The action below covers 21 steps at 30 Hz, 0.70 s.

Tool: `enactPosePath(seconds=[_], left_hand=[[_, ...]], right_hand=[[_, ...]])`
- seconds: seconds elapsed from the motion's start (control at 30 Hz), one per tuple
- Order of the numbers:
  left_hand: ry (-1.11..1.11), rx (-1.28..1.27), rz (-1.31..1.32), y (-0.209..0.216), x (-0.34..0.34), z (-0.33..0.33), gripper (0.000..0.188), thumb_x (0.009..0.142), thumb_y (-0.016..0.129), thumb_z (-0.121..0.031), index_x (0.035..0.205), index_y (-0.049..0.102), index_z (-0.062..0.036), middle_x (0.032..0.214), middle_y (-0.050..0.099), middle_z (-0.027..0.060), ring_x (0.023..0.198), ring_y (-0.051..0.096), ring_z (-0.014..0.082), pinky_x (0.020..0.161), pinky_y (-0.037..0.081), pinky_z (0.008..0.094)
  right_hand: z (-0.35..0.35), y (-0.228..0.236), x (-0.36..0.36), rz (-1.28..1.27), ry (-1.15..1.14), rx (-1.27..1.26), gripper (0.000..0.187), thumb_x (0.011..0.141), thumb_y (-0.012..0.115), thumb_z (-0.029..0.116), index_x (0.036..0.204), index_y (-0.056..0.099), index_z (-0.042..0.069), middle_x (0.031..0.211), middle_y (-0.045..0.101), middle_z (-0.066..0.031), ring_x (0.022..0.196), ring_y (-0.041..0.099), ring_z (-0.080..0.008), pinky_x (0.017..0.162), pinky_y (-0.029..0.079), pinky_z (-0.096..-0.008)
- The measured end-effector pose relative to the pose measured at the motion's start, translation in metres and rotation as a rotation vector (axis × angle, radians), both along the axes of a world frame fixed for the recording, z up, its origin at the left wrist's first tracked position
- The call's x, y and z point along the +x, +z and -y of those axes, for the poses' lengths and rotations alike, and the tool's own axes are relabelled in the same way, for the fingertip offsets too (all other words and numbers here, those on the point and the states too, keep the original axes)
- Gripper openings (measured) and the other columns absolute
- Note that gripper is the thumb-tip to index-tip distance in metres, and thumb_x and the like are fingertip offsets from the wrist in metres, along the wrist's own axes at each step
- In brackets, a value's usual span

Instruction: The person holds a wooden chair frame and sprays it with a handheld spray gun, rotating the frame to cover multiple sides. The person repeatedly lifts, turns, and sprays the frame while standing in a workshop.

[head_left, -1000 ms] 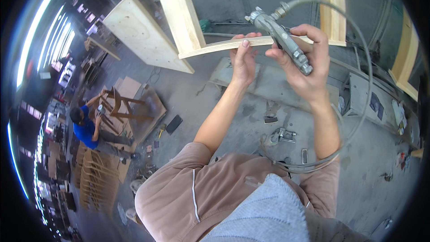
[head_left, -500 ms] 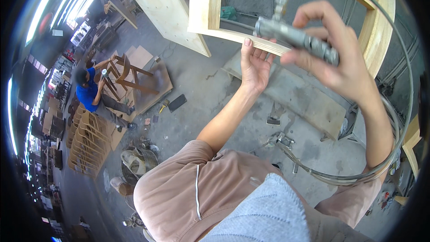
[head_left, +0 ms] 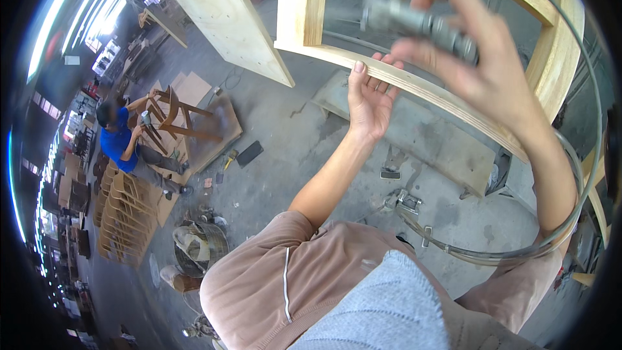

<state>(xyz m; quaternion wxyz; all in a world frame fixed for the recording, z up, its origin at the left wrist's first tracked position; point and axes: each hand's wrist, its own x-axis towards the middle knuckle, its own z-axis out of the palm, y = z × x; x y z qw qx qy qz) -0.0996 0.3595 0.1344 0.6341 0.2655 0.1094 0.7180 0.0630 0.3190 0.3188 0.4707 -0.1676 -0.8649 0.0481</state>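
Note:
My left hand (head_left: 370, 113) grips the curved near rail of a pale wooden frame (head_left: 447, 94), thumb on top and fingers curled beneath. Above that rail, my right hand (head_left: 483, 58) is wrapped round a grey metal air tool (head_left: 414, 24), roughly cylindrical and lying sideways. Motion smears the tool and the right fingers, so its exact kind and any contact with the wood cannot be made out. A translucent air hose (head_left: 578, 45) rises from the tool, arches over my right hand and loops round my right forearm.
A plywood board (head_left: 230, 23) stands left of the frame. Below the rail is a low grey bench (head_left: 421, 136). Coiled hose ends in metal fittings (head_left: 405, 201) near the floor. Farther left, a person in blue (head_left: 120, 136) works at a brown chair (head_left: 178, 113) beside stacked wooden frames (head_left: 126, 210).
My right hand and the air tool have moved up and slightly left, uncovering more of the near rail. My left hand keeps its grip. The whole view has shifted a little.

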Motion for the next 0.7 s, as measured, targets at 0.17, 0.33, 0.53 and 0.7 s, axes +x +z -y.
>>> enactPosePath(seconds=[0.17, 0.33, 0.53, 0.7], left_hand=[[0.035, -0.044, -0.002, 0.003, 0.006, 0.000, 0.095, 0.089, 0.072, -0.058, 0.150, 0.035, 0.0055, 0.147, 0.046, 0.0217, 0.143, 0.047, 0.0381, 0.124, 0.036, 0.0512], [0.040, -0.039, -0.005, 0.007, 0.010, -0.006, 0.094, 0.090, 0.071, -0.057, 0.151, 0.035, 0.0045, 0.147, 0.046, 0.0216, 0.143, 0.047, 0.0379, 0.124, 0.036, 0.0519], [0.031, -0.038, 0.015, 0.003, 0.013, -0.009, 0.085, 0.094, 0.068, -0.054, 0.152, 0.037, 0.0006, 0.146, 0.049, 0.0176, 0.142, 0.050, 0.0345, 0.121, 0.038, 0.0513], [0.031, -0.041, 0.022, 0.002, 0.015, -0.008, 0.085, 0.093, 0.069, -0.054, 0.152, 0.038, 0.0000, 0.145, 0.050, 0.0171, 0.141, 0.050, 0.0337, 0.120, 0.039, 0.0511]], right_hand=[[-0.025, 0.049, 0.002, -0.148, -0.126, 0.192, 0.044, 0.091, 0.084, 0.016, 0.117, 0.051, 0.004, 0.088, 0.073, -0.0109, 0.072, 0.072, -0.0138, 0.059, 0.051, -0.0271], [-0.012, 0.114, -0.003, -0.164, -0.077, 0.031, 0.040, 0.093, 0.083, 0.023, 0.112, 0.052, 0.005, 0.085, 0.068, -0.0047, 0.069, 0.063, -0.0082, 0.057, 0.050, -0.0252], [-0.034, 0.157, -0.012, -0.215, -0.332, 0.073, 0.035, 0.097, 0.078, 0.027, 0.111, 0.053, 0.007, 0.073, 0.063, -0.0024, 0.064, 0.059, -0.0089, 0.053, 0.045, -0.0261], [-0.037, 0.147, -0.005, -0.143, -0.301, -0.068, 0.035, 0.097, 0.078, 0.028, 0.112, 0.054, 0.009, 0.073, 0.063, -0.0016, 0.064, 0.060, -0.0084, 0.053, 0.044, -0.0257]])
